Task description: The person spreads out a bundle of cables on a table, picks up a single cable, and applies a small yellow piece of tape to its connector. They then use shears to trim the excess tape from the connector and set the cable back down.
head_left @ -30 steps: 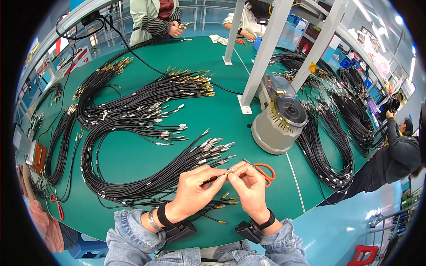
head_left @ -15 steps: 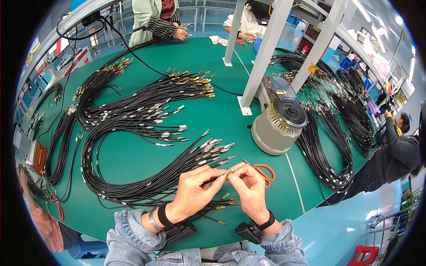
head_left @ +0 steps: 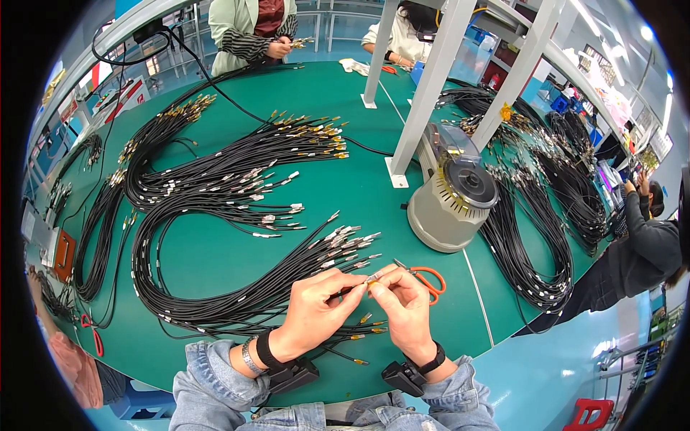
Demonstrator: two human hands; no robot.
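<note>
Both of my hands meet above the near edge of the green table (head_left: 374, 197), fingertips close together. My left hand (head_left: 316, 309) pinches a thin black cable near its end. In my right hand (head_left: 404, 305), thumb and forefinger press on the cable's tip (head_left: 371, 280), where a bit of silver and yellow shows; my fingers cover the rest. Just beyond the right hand lie scissors with orange handles (head_left: 435, 284). To the left, a curved bundle of black cables (head_left: 215, 300) with white-tagged ends reaches toward my hands. Several yellow-tipped cable ends (head_left: 363, 327) lie beneath them.
More cable bundles (head_left: 237, 147) spread over the left side, others (head_left: 532, 251) on the right. A round grey machine (head_left: 445, 219) stands beside white frame posts (head_left: 431, 93). Red-handled scissors (head_left: 93, 334) lie at the left edge. Other people work across the table and at both sides.
My hands have barely moved, still pinching the cable end. Across the table, a person's hands have risen and shifted left with cable ends. The person at the right has shifted slightly.
</note>
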